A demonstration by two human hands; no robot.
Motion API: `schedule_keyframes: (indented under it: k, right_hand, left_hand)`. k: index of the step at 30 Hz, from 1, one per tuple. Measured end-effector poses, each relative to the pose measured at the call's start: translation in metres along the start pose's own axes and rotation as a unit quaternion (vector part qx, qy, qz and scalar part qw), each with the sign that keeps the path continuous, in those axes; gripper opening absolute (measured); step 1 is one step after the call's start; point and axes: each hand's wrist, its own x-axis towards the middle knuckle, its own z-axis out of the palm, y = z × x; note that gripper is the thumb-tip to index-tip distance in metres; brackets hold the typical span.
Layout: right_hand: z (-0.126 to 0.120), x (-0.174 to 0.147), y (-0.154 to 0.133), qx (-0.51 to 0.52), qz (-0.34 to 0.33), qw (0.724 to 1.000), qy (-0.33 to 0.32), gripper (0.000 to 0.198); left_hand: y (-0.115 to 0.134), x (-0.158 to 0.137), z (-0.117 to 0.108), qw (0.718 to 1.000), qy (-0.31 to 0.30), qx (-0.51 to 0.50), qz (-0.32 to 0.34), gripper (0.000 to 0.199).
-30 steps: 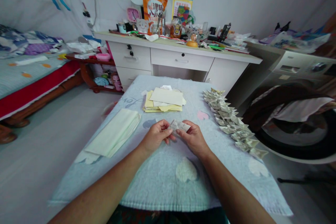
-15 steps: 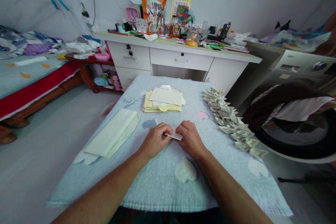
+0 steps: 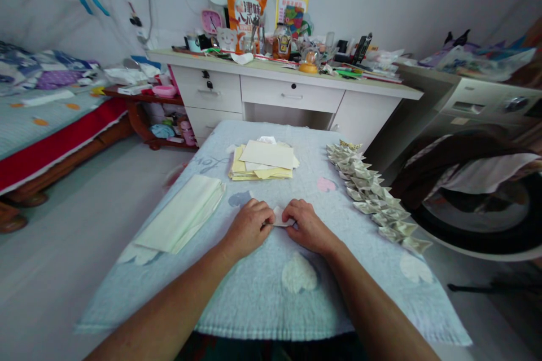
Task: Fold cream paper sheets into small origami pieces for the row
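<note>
Between my two hands is a small piece of folded white paper (image 3: 279, 218), just above the blue cloth. My left hand (image 3: 250, 222) pinches its left end, and my right hand (image 3: 308, 224) pinches the right end. The fingers cover both ends, so the folds there are hidden. Beyond my hands lies a stack of cream and yellow paper sheets (image 3: 267, 153). To the left rests a pile of long pale green paper (image 3: 182, 214). Rows of folded paper pieces with pointed ends (image 3: 372, 192) stand along the right side of the cloth.
A patterned light blue cloth (image 3: 262, 304) covers the table. Behind it is a white desk (image 3: 292, 95) crowded with jars, a snack bag and a pink clock. On the right stands a washing machine (image 3: 478, 107) with laundry in its open door; a bed (image 3: 51, 118) is at left.
The paper has tilted so that more of its white face shows between my fingers. My hands have shifted only slightly, and the other papers lie as before.
</note>
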Motion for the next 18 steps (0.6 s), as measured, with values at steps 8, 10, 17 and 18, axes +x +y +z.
schedule_keyframes:
  k: [8,10,17,18]
  right_hand:
    - [-0.008,-0.003,0.010,0.008,0.022,1.000,-0.001,0.013]
    - [-0.009,-0.003,0.012,0.010,0.021,1.000,-0.001,0.013]
    - [-0.010,-0.001,0.017,0.003,0.040,0.999,0.005,0.006]
    - [-0.009,-0.001,0.018,0.003,0.048,0.999,0.006,0.004]
  left_hand:
    - [-0.003,-0.001,-0.002,1.000,-0.020,0.018,-0.013,0.007]
    - [-0.003,-0.001,-0.003,1.000,-0.021,0.016,-0.016,0.006]
    - [-0.004,0.001,-0.003,0.999,-0.023,-0.002,-0.030,0.011]
    - [-0.004,0.001,-0.003,0.999,-0.021,-0.006,-0.033,0.012]
